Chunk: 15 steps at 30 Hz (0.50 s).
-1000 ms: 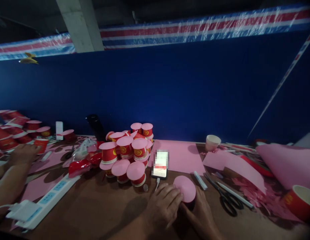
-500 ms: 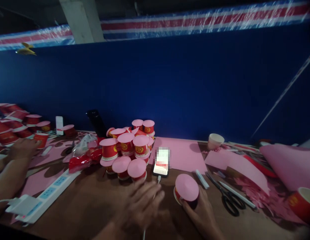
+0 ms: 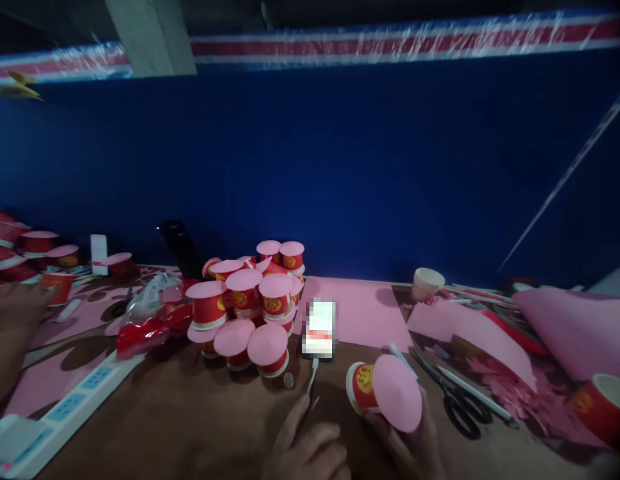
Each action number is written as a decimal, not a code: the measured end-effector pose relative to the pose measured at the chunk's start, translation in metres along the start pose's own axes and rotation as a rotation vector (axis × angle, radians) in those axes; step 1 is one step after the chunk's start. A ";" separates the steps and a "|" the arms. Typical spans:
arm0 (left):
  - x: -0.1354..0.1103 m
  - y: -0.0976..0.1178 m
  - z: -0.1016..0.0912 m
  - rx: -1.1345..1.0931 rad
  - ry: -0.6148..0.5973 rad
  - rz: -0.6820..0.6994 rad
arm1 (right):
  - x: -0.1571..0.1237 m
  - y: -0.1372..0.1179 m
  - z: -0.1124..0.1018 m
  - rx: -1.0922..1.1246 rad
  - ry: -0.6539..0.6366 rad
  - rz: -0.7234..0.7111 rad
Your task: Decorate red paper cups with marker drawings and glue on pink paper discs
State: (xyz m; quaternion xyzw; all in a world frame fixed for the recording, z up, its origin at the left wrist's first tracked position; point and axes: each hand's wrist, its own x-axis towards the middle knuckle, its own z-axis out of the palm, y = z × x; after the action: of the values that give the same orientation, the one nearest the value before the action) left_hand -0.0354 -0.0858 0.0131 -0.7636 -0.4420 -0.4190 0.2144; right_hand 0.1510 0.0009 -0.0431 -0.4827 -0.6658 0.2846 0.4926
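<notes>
My right hand grips a red paper cup whose mouth is covered by a pink paper disc; the cup is tilted on its side, disc facing me. My left hand rests low on the brown table just left of the cup, fingers loosely curled with nothing seen in them, next to a white charging cable. A pile of several pink-topped red cups stands farther back, beside a phone.
Black scissors, a white pen, pink paper sheets and scraps lie to the right, with an open red cup and a white cup. A white power strip lies left. Another person's arm works among more cups.
My right hand has lifted and tipped the pink-topped cup onto its side. My left hand has let go of the cup and drawn back toward me.
</notes>
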 end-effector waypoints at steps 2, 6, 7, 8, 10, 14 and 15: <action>0.016 -0.007 0.015 0.016 0.071 -0.076 | -0.005 0.003 0.000 0.017 0.007 0.002; 0.029 -0.007 0.016 0.044 0.017 -0.211 | -0.014 0.005 0.001 0.126 -0.007 0.030; 0.031 -0.006 0.015 0.038 -0.014 -0.208 | -0.015 0.004 0.002 0.150 -0.014 0.037; 0.033 -0.004 0.014 0.026 -0.043 -0.204 | -0.015 0.003 0.002 0.162 -0.025 0.036; 0.037 -0.001 0.014 -0.010 -0.080 -0.226 | -0.013 0.001 0.001 0.150 -0.051 0.014; 0.045 0.003 0.015 -0.104 -0.189 -0.335 | -0.009 0.005 -0.004 0.106 -0.046 -0.018; 0.046 0.003 0.015 -0.121 -0.216 -0.356 | -0.008 0.007 -0.004 0.100 -0.040 -0.016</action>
State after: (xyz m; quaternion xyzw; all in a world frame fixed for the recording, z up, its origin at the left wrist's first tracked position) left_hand -0.0138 -0.0543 0.0429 -0.7254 -0.5645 -0.3917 0.0421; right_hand 0.1580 -0.0043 -0.0506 -0.4465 -0.6643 0.3232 0.5048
